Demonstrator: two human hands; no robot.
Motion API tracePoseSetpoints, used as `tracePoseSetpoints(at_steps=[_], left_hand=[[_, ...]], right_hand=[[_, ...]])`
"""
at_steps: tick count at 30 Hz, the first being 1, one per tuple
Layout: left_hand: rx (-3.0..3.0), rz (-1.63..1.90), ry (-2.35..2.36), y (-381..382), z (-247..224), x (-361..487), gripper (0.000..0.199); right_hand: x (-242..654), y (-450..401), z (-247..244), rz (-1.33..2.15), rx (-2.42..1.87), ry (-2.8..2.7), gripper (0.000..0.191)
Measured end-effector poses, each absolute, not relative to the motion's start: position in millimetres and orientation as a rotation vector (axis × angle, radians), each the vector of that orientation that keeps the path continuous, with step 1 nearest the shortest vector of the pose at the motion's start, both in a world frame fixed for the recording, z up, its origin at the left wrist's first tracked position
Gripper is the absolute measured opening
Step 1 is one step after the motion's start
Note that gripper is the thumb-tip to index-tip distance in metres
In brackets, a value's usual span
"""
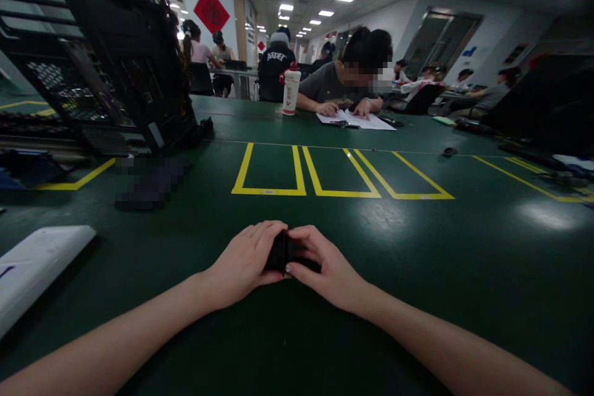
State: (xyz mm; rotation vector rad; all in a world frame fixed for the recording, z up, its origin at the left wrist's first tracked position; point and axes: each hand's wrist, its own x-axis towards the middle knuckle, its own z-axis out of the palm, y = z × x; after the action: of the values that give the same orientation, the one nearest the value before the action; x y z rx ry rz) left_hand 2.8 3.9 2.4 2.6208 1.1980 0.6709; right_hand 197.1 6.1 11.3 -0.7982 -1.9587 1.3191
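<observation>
Between my two hands is a small black object (279, 252) with a flat, upright edge facing me; its kind I cannot make out. My left hand (250, 257) wraps round its left side, the thumb low and the fingers over the top. From the right, my right hand (325, 269) pinches the same object, with fingertips at its upper edge and the thumb at its lower edge. Both hands are just above or on the green table (297, 346), near its middle. Much of the object is hidden behind my fingers.
Yellow tape frames (269, 192) mark the table ahead. At left stand an open black computer case (116, 62) and a white box-like object (41, 266). A white bottle (291, 91) stands farther back. Opposite, a person (334, 83) leans over papers (371, 121).
</observation>
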Motion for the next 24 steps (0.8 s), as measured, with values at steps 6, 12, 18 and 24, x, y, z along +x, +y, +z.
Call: tracePoseSetpoints(at_steps=[6, 12, 18, 24], left_hand=[[2.614, 0.689, 1.185, 3.7, 3.1, 3.3, 0.061], [2.618, 0.679, 1.193, 3.9, 3.2, 3.8, 0.062], [2.616, 0.666, 1.202, 4.0, 2.7, 2.3, 0.063], [2.602, 0.661, 1.193, 5.0, 1.2, 2.5, 0.061]], right_hand=[[196.3, 6.6, 8.5, 1.327, -0.772, -1.898, 0.026], [196.5, 7.4, 11.6, 1.356, -0.835, -1.898, 0.031], [196.9, 7.0, 11.3, 1.322, -0.784, -1.933, 0.034], [197.6, 6.1, 7.5, 1.298, -0.764, -1.952, 0.027]])
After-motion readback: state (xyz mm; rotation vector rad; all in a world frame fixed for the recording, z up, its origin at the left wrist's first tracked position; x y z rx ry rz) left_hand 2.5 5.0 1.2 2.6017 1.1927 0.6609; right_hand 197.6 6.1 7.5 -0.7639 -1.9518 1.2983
